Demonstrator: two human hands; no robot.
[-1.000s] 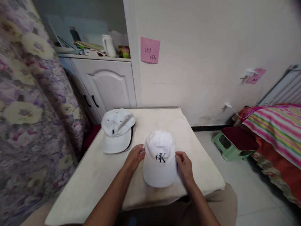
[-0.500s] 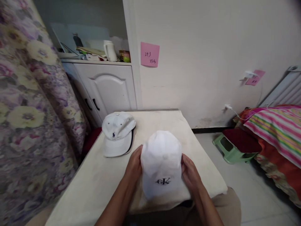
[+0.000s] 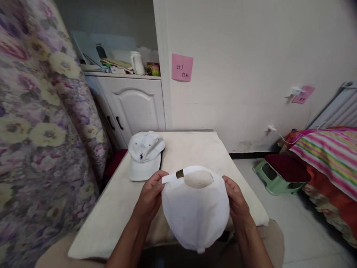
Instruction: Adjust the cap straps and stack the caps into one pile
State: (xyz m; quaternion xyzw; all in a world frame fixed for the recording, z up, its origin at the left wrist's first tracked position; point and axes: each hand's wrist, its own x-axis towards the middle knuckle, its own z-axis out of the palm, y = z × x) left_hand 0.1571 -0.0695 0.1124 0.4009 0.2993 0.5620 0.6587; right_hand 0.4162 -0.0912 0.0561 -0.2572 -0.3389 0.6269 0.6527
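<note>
A: Item one, the white cotton baseball cap [image 3: 195, 212] with a brass-coloured strap buckle; where, and facing how?

B: Held lifted above the near edge of the cream cloth-covered bench [image 3: 184, 149]; crown turned toward the camera, its top button at the lowest point; rear strap and arched back opening uppermost, pointing away toward the wall; long axis runs from the person outward across the bench; the brim is hidden behind the crown.

A: Grip of each hand?

B: Left hand [image 3: 150, 197] closed on the cap's left side, thumb by the loose strap end and buckle; right hand [image 3: 237, 201] closed on the right side, fingers wrapped behind the fabric; both hold the cap between them.

A: Item two?

B: White cotton cap with a small dark embroidered emblem [image 3: 145, 156]; lying flat at the far left of the bench, brim toward the near left, dark underside showing along its right edge; well apart from the held cap.

A: Edges and open room?

B: Bench surface bare between the two caps and across the far right half; far edge meets the white wall [image 3: 251, 56], which bears a pink paper note [image 3: 182, 67]; left edge close to a purple floral fabric [image 3: 41, 123] and a white cupboard [image 3: 134, 104]; right edge drops to tiled floor, where a green plastic stool [image 3: 275, 178] stands near a striped bed cover [image 3: 326, 152].
</note>
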